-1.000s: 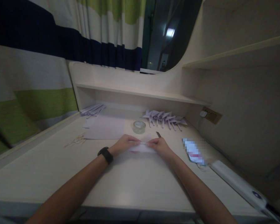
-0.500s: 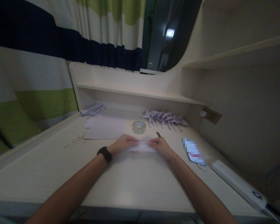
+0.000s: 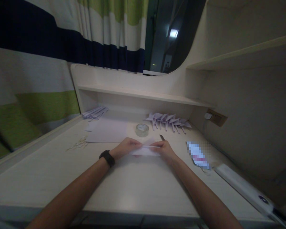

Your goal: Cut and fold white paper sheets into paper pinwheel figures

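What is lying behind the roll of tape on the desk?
Behind the tape roll, bare desk reaches the low shelf. Folded paper pieces lie behind it to the right. Nothing looks hidden behind it.

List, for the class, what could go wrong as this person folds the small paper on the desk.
Dim light may hide the crease line, so the fold in the paper, pinched between the left hand and right hand, could go crooked. The right hand works close to the dark pointed tool; a sideways slip might catch it.
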Motion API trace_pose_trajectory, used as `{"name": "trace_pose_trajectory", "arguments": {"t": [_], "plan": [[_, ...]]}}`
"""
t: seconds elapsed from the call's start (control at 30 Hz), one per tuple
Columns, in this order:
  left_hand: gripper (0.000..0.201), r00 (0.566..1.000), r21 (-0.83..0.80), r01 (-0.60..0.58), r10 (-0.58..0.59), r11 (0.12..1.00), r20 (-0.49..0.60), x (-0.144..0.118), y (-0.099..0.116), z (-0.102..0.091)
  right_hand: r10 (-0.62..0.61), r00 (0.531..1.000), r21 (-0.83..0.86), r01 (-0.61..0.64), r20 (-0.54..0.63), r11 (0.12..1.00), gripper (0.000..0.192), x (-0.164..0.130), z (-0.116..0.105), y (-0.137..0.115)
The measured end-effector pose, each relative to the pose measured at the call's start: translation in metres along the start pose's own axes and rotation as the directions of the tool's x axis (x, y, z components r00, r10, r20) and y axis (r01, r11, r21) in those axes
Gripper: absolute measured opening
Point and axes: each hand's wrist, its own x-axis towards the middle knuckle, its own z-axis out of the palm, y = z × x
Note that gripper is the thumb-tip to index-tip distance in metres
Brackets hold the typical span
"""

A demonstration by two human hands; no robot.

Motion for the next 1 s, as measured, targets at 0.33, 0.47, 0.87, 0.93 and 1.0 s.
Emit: {"name": "trace_pose_trajectory", "arguments": {"t": [0.33, 0.47, 0.87, 0.93, 1.0], "plan": [[0.038, 0.997, 0.13, -0.054, 0.062, 0.99, -0.055, 0.005, -0.01, -0.003, -0.024, 0.999, -0.029, 0.023, -0.021, 0.999, 0.038, -0.002, 0.007, -0.001], [0.037, 0.997, 0.104, -0.06, 0.065, 0.993, -0.042, 0.004, -0.01, -0.003, -0.032, 0.999, -0.069, 0.032, 0.001, 0.997, 0.039, 0.001, 0.003, 0.002], [0.037, 0.992, 0.117, -0.075, 0.086, 0.99, -0.092, 0.005, -0.01, -0.004, -0.006, 1.0, 0.036, 0.005, 0.008, 0.999, 0.045, 0.001, 0.006, 0.0], [0.036, 0.992, 0.094, -0.074, 0.083, 0.993, -0.099, 0.005, -0.009, -0.003, 0.005, 1.0, 0.061, -0.005, -0.002, 0.998, 0.043, 0.001, 0.006, 0.0], [0.036, 0.992, 0.074, -0.066, 0.074, 0.995, -0.102, 0.005, -0.008, -0.003, 0.013, 1.0, 0.082, -0.012, -0.013, 0.997, 0.041, 0.0, 0.007, -0.001]]}}
